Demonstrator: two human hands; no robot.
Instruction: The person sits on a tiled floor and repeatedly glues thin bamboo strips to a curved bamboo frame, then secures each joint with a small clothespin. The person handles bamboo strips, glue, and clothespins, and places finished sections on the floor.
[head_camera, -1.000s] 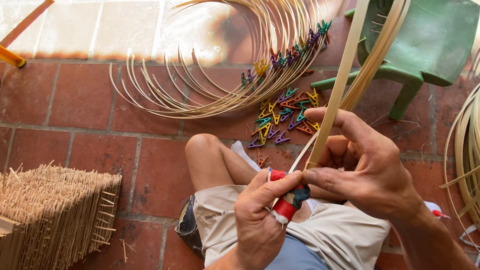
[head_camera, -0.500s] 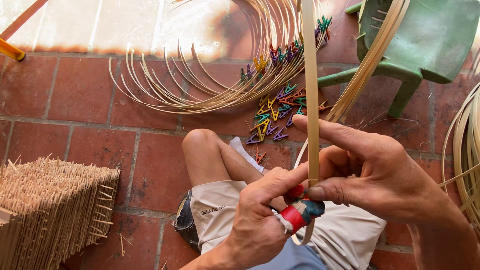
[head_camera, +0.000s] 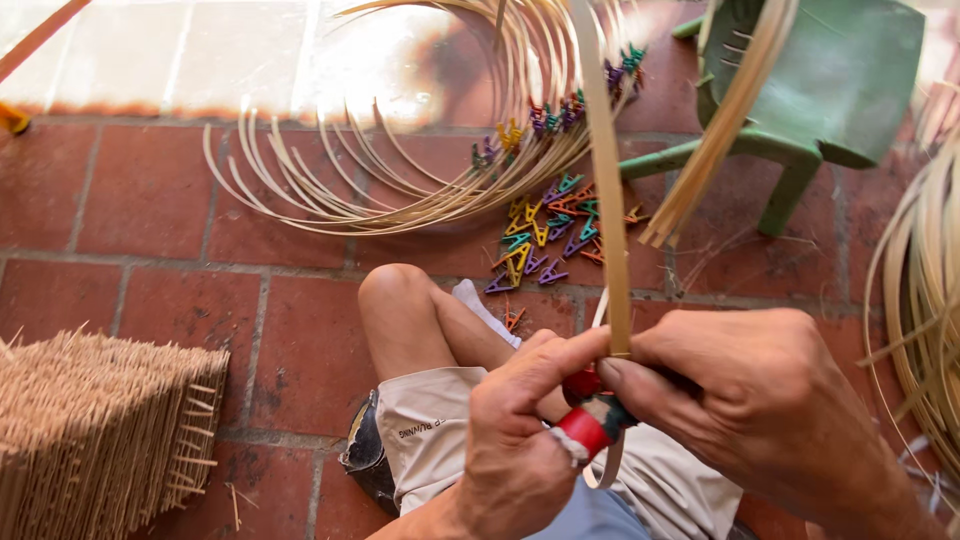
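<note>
The bamboo strip (head_camera: 608, 200) runs off the top edge, so its far end's hidden. The red-handled tool (head_camera: 585, 425) is mostly buried under both hands' fingers (head_camera: 545, 365), blade unseen. The green chair (head_camera: 830, 80) is cut off at upper right.

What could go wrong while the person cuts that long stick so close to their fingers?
The left hand grips a red-handled tool right against the bamboo strip that the right hand pinches. If the tool slips, it might nick a fingertip. The bare knee sits just below, so it could get scratched too. The strip's long free end could whip about and knock the coloured clips lying on the brick floor.
</note>
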